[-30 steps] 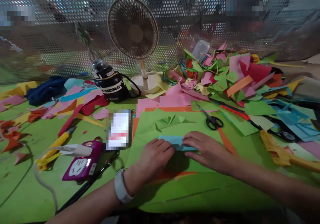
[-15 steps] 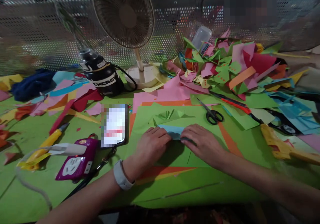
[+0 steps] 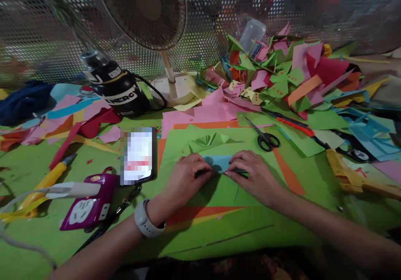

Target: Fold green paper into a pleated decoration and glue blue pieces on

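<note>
A small blue paper (image 3: pixel 220 163) lies low over stacked green sheets, pinched at its two ends. My left hand (image 3: pixel 189 175), with a white watch on the wrist, grips its left end between thumb and fingers. At the right end, my right hand (image 3: pixel 252 172) is closed on the same paper. Just beyond the hands is a folded green paper (image 3: pixel 210 140) with pleats. Black-handled scissors (image 3: pixel 266 140) rest on the sheets, up and to the right of my right hand.
A phone (image 3: pixel 138 157), a purple device (image 3: pixel 87 205) and a yellow cutter (image 3: pixel 52 182) lie at left. Behind stand a black bottle (image 3: pixel 120 90) and a fan (image 3: pixel 171 86). Paper scraps (image 3: pixel 278 79) are heaped at back right; a yellow glue gun (image 3: pixel 344 173) lies at right.
The view has shifted slightly, moving the left-side objects further left. Both hands still hold the blue paper; their fingers are more bent and raised around its lower edge.
</note>
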The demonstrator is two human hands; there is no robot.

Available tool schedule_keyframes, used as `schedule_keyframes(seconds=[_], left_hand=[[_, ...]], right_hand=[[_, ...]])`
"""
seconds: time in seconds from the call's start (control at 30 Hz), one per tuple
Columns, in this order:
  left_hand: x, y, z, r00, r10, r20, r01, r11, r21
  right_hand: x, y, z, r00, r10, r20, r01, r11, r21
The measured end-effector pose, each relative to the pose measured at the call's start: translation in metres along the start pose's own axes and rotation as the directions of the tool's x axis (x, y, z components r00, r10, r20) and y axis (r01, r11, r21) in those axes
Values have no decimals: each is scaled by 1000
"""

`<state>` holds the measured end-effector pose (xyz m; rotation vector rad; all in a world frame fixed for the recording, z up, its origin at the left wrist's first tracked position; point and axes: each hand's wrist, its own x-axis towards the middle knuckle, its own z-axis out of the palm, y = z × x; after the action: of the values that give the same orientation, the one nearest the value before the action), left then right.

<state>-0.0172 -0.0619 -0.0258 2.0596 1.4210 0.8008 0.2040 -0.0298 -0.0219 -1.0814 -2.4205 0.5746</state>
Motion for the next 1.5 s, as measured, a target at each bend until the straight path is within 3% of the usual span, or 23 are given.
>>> schedule_keyframes(seconds=[0.23, 0.4, 0.53, 0.83, 0.93, 1.0, 1.07, 1.13, 1.17, 1.23, 1.33, 1.5], left_hand=[[-1, 0, -12, 992, -119, 51, 120, 992, -29], [1, 5, -8, 990, -136, 30, 135, 991, 22], [2, 8, -5, 989, -143, 39, 140, 987, 80], [-6, -3, -19, 984, -164, 66, 153, 977, 149], [-10, -2, -24, 989, -141, 39, 128, 965, 230], [-15, 8, -24, 996, -71, -45, 83, 919, 385], [-21, 23, -18, 985, 85, -148, 18, 812, 584], [-27, 40, -5, 956, 279, -88, -159, 749, 644], [-29, 46, 4, 954, 299, -18, -224, 751, 621], [-31, 53, 21, 955, 265, 131, -292, 773, 563], [-30, 48, 38, 974, 172, 149, -226, 807, 545], [-26, 38, 46, 980, 122, 156, -187, 827, 531]], right_hand=[[0, 3, -7, 995, 95, 18, -96, 995, 19], [8, 14, -13, 997, 79, -3, -79, 997, -26], [7, 21, -15, 991, 133, 0, -133, 990, -36], [2, 23, -18, 976, 216, 10, -215, 976, -27], [2, 21, -17, 973, 231, 12, -231, 973, -29], [2, 21, -16, 972, 236, 3, -236, 971, -29], [2, 21, -15, 974, 227, -11, -228, 973, -31], [1, 22, -14, 978, 209, -24, -210, 977, -36], [1, 23, -13, 980, 198, -32, -199, 979, -41], [0, 25, -12, 983, 177, -46, -180, 983, -49], [-1, 28, -10, 985, 162, -67, -165, 985, -51], [0, 29, -11, 984, 167, -64, -170, 985, -41]])
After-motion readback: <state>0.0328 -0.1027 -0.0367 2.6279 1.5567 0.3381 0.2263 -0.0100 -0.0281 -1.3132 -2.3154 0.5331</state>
